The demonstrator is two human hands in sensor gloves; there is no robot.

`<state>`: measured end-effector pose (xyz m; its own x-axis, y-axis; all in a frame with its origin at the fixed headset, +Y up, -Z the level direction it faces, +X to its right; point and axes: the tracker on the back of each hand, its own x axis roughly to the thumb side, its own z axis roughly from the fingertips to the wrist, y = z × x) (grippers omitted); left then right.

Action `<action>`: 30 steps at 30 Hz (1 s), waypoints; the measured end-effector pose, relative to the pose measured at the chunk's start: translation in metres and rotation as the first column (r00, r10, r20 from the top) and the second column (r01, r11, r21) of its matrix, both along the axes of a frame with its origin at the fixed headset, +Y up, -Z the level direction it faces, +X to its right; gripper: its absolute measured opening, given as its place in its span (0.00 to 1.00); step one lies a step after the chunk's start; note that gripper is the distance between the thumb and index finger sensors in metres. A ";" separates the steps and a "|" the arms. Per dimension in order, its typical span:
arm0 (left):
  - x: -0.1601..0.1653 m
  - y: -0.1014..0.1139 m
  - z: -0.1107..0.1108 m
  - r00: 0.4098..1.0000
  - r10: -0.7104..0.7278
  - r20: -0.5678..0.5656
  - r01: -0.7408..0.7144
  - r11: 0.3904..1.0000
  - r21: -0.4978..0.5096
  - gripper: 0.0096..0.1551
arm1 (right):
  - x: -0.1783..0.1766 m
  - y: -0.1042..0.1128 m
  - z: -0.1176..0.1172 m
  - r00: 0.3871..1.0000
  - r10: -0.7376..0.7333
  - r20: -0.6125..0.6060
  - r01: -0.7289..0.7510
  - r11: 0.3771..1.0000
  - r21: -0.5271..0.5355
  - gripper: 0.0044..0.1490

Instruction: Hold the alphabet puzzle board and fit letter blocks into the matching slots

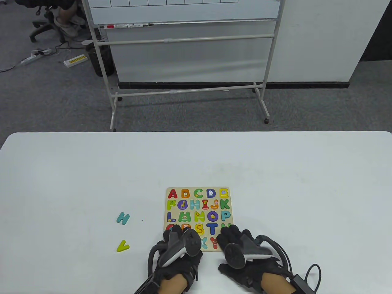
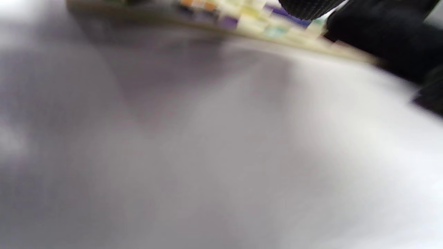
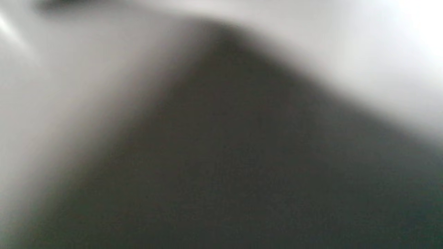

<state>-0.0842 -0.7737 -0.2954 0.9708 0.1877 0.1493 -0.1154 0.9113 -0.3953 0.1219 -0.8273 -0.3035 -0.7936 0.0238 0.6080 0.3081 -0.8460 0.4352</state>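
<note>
Both hands (image 1: pixel 211 248) on colourful letter-filled puzzle board (image 1: pixel 198 214) near edge.

place: office or lab room | floor: grey carpet (image 1: pixel 55 101) | rolling whiteboard (image 1: pixel 183 12) with markers (image 1: pixel 128 25) on its tray | office chair (image 1: pixel 46 24), seated person's leg (image 1: pixel 65 18), top left | power strips (image 1: pixel 73 60) and cables on floor | white wall (image 1: pixel 321 39) with dark baseboard | white table (image 1: pixel 275 183)

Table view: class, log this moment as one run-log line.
left hand: on puzzle board near edge | right hand: on board's near-right corner | loose: teal H, yellow-green V on table
</note>
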 end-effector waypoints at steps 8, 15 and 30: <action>-0.048 0.107 0.019 0.850 -0.453 0.269 0.227 0.776 0.589 0.63 | 0.000 0.002 0.000 1.000 -0.003 -0.001 0.003 1.000 0.002 0.59; -0.146 0.090 -0.009 0.811 -0.534 0.237 0.423 0.817 0.393 0.57 | 0.000 0.002 0.000 1.000 -0.003 -0.003 0.003 1.000 0.016 0.59; -0.188 0.007 -0.018 0.878 -0.384 0.286 0.345 0.922 0.177 0.46 | -0.001 0.003 0.001 1.000 -0.001 -0.003 0.001 1.000 0.030 0.60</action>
<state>-0.2724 -0.7668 -0.3135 0.8676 -0.2081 0.4516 0.3445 0.9065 -0.2440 0.1211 -0.8246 -0.3030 -0.7918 0.0068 0.6108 0.3081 -0.8590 0.4090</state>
